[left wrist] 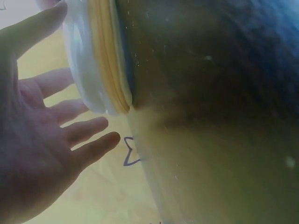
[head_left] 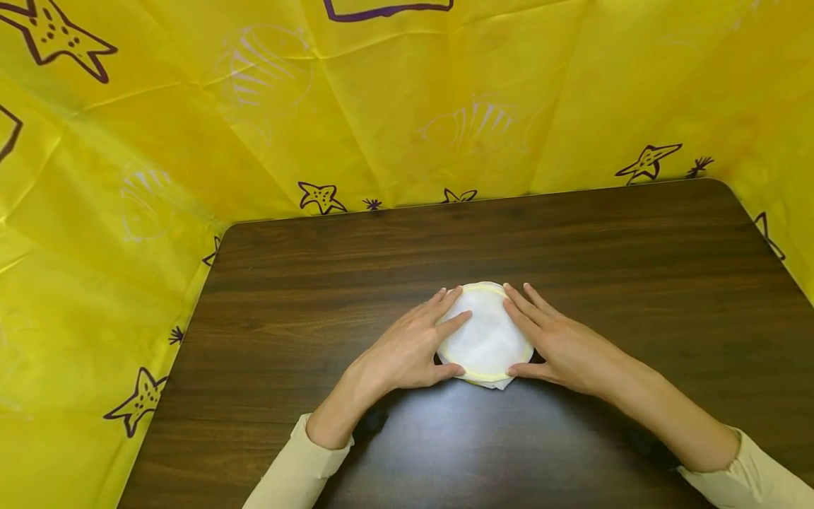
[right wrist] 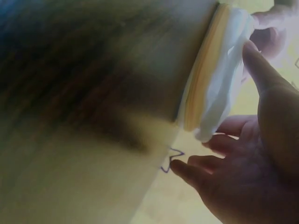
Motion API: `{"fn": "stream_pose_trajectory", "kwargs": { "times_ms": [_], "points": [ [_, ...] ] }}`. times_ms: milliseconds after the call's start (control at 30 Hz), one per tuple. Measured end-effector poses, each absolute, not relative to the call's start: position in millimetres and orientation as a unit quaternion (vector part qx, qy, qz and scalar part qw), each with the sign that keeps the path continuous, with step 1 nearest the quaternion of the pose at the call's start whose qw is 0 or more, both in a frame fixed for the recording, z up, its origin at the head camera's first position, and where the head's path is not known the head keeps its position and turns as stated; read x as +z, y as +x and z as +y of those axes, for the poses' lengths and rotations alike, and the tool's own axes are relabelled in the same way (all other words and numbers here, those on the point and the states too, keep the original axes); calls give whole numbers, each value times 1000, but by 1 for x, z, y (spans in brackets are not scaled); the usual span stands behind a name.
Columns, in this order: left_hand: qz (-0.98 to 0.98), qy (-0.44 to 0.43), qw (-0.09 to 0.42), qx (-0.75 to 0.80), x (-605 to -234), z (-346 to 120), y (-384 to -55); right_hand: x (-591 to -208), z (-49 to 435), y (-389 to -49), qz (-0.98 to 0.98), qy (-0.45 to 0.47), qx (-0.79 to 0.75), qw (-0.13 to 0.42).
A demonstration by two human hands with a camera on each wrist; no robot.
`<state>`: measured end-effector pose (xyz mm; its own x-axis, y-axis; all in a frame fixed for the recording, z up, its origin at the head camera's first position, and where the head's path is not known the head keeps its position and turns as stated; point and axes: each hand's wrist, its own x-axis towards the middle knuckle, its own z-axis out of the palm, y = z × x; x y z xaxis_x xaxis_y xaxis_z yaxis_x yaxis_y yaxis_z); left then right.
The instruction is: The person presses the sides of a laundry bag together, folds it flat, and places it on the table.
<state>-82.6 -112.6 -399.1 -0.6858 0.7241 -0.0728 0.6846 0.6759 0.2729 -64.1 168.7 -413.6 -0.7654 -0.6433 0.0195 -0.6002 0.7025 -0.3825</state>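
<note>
Head view: a low, round stack of soft white pieces with yellow edging (head_left: pixel 486 336) lies flat on a dark brown wood-grain tabletop (head_left: pixel 286 318), directly between a person's two bare hands. The left hand (head_left: pixel 407 350) is spread along the stack's left side, its fingertips over the far-left rim and its thumb at the near-left edge. Opposite it, the right hand (head_left: pixel 566 350) is also spread, with fingertips by the far-right rim and thumb touching the near-right edge. A white corner pokes out at the near side, between the thumbs.

Both wrist views show the stack edge-on, white above yellow-orange layers, with each hand's fingers apart alongside it; whether every fingertip makes contact, I cannot tell. Pale cream long sleeves (head_left: pixel 299 466) cover the forearms. Bright yellow cloth printed with purple starfish and pale fish (head_left: pixel 381 92) hangs behind the table.
</note>
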Motion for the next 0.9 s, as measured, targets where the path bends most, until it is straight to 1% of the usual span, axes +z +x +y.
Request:
{"fn": "stream_pose_trajectory", "kwargs": {
  "times_ms": [300,633,733,900],
  "points": [
    [910,387,111,95,-397,-109,-81,-416,165,-65,919,-364,-152,24],
    [897,424,107,65,-397,-106,-77,-422,155,-62,914,-393,-103,-1],
    [894,429,115,63,-398,-105,-78,-423,153,-62,911,-400,-96,-14],
    [893,425,135,67,-399,-105,-81,-424,149,-63,913,-400,-78,-5]
  ]
}}
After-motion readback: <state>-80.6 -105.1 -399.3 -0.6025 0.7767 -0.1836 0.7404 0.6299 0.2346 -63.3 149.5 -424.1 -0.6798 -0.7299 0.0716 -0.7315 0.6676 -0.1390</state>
